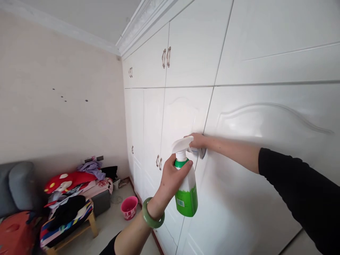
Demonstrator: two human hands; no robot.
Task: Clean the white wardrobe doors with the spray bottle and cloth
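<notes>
1. Left hand [174,177], nearest the viewer, with a green bangle [148,219] at the wrist. It grasps the spray bottle [186,200] around the shoulder, just below the white spray head [182,145]. The high grip probably lets the weight hang below the palm and keeps the trigger within reach; whether a finger rests on the trigger cannot be told.

2. Spray bottle, held in the air before the cabinet, close to upright, its green lower part under the fist. Its nozzle end points toward the right hand, which presumably keeps the outlet away from the wearer.

3. Right hand [197,140], at the end of an arm in a black sleeve [297,194] reaching across a door. It lies at that door's left edge, over a grey item [202,153], perhaps folded cloth. The fingers are hidden, so whether they grip cannot be told.

4. White cabinet [276,118], its metal handles [168,56] paired at meeting door edges, a placing that suits doors parting from the middle.

5. Pink bucket [130,213], on the floor near the cabinet's foot, apart from the doors.

6. Low bench [92,225], with dark clothing [66,212] heaped on its striped cover; beyond it, a red plush-like item [78,178] lies near the wall [87,63].
</notes>
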